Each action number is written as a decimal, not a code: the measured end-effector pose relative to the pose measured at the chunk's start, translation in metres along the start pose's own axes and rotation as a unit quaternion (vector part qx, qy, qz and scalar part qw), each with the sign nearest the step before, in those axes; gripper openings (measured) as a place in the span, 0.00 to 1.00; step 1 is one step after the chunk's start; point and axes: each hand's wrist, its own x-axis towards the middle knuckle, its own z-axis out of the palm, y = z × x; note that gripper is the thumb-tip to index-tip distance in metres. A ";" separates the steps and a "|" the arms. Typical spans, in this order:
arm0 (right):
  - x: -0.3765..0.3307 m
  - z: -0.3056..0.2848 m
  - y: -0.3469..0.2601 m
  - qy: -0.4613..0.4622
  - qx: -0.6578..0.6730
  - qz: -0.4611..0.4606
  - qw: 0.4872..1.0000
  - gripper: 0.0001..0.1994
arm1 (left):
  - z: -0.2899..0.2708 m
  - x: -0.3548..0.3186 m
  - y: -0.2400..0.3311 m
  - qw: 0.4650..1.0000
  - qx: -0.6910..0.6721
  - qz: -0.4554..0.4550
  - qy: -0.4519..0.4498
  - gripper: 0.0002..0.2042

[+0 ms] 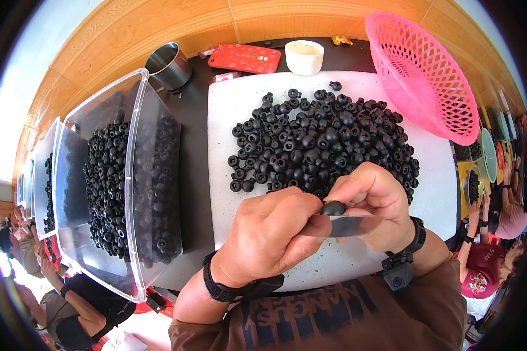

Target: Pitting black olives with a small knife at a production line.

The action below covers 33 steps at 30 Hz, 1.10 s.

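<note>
My left hand [266,234] is closed round a thin, flat metal blade [354,226], its handle hidden in the fingers. The blade reaches across toward my right hand [380,205]. Between thumb and fingers, the right hand pinches a small, round black plastic piece [334,208], which sits against the blade's upper edge. Just beyond both hands, a wide heap of similar black plastic pieces [310,140], ball-shaped with holes and short necks, lies on a white board [228,105]. Black specks dot the board near my wrists.
To the left stands a clear plastic bin [136,234] holding many black pieces. Behind the board are a metal cup [168,67], a red phone-shaped object [246,58] and a white cup [304,58]. A pink basket [421,82] leans at far right. Other people work on both sides.
</note>
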 end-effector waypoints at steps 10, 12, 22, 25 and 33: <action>0.001 0.002 0.002 0.007 0.017 0.004 1.000 0.10 | 0.003 -0.002 -0.004 0.997 0.075 0.036 0.001 0.08; 0.001 0.003 0.003 0.006 0.031 -0.011 0.999 0.10 | 0.003 -0.003 -0.005 0.996 0.075 0.039 0.011 0.06; -0.001 0.003 0.002 0.013 0.042 0.007 0.999 0.10 | 0.004 -0.003 -0.005 0.993 0.107 0.040 0.002 0.12; -0.003 0.001 -0.007 0.008 -0.027 0.022 0.999 0.10 | 0.002 -0.002 -0.002 0.992 0.125 0.013 -0.007 0.11; -0.003 0.005 0.002 0.009 -0.037 -0.012 0.999 0.11 | -0.002 -0.003 0.004 0.989 -0.055 -0.138 0.011 0.05</action>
